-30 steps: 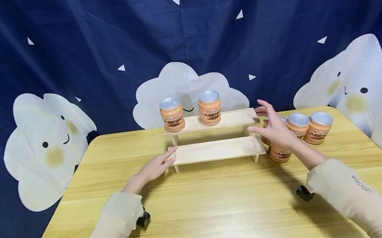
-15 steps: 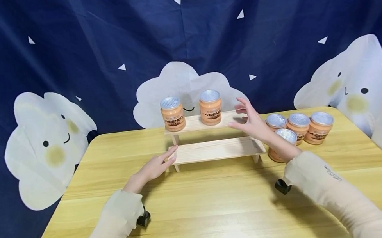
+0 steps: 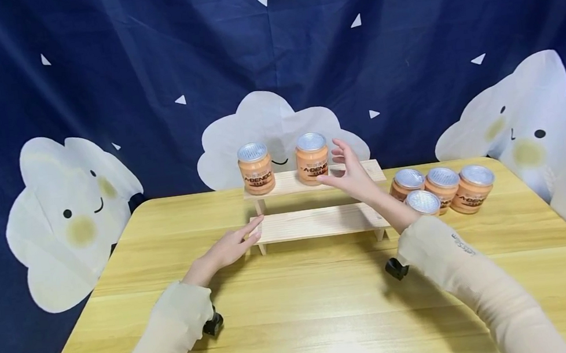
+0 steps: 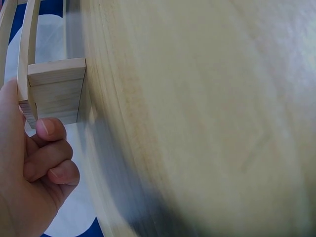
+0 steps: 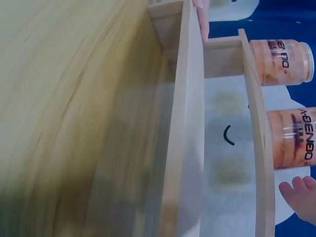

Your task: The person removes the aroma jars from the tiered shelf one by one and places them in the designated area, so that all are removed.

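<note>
Leftwards along the upper board (image 3: 288,182) your right hand (image 3: 354,180) has moved; one second ago it was near the right end of this board, and now it is beside the nearer jar (image 3: 312,165). Your left hand (image 3: 224,249) has kept its place.

This jar stands upright on the upper board, to the left of your right hand, with its long axis vertical. Your right hand is clearly the nearer one. Its thumb and fingers are apart and curve toward the jar without gripping it; the right wrist view shows a gap before the fingers, but whether the thumb touches, I cannot tell. Your left hand holds the left end of the lower board (image 3: 320,222), one finger along the top and the others bent below.

Both boards are flat, pale wood with straight grain. The jar is a short cylinder, orange and glossy, with dark printing and a silvery lid of fine lines. Its twin, the left jar (image 3: 258,174), stands well apart from your right hand. Four similar jars (image 3: 470,197) stand close together on the yellowish wood-grain table (image 3: 297,297), right of the boards.
</note>
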A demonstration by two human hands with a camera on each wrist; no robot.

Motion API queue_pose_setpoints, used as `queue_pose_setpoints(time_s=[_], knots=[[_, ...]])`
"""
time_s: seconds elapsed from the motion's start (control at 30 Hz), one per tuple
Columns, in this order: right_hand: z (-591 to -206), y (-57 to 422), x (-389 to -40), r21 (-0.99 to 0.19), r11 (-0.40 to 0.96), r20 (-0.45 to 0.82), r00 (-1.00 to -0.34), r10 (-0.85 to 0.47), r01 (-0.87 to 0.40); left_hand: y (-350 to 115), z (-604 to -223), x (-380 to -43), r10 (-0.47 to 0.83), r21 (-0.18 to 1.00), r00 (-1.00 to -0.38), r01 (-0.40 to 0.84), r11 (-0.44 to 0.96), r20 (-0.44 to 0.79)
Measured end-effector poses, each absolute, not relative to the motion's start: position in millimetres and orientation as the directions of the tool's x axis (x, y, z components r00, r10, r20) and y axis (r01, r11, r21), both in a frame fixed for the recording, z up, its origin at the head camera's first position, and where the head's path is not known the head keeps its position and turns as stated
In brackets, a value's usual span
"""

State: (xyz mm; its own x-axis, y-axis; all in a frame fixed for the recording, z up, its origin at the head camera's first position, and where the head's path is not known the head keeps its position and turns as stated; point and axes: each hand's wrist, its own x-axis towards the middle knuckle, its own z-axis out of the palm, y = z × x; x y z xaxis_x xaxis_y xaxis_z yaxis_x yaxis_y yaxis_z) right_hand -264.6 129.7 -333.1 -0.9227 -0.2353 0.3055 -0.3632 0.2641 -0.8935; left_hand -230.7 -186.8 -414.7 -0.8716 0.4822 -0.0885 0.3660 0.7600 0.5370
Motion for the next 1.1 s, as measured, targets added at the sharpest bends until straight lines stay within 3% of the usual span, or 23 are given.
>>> queue_pose_setpoints(time_s=[0.3,0.5,1.1], knots=[[-314,111,-257,-0.912,0.181,0.320,-0.914,-0.248,-0.369,-187,-413,-231,0.485,0.536,-0.871,0.372,0.757,-0.080],[-307,103,-253,-0.899,0.250,0.304,-0.924,-0.233,-0.359,-188,-416,-230,0.483,0.529,-0.872,0.376,0.760,-0.075],[-344,105,-289,-0.849,0.311,0.390,-0.904,-0.176,-0.427,-188,-418,-232,0.461,0.530,-0.882,0.344,0.775,-0.100]])
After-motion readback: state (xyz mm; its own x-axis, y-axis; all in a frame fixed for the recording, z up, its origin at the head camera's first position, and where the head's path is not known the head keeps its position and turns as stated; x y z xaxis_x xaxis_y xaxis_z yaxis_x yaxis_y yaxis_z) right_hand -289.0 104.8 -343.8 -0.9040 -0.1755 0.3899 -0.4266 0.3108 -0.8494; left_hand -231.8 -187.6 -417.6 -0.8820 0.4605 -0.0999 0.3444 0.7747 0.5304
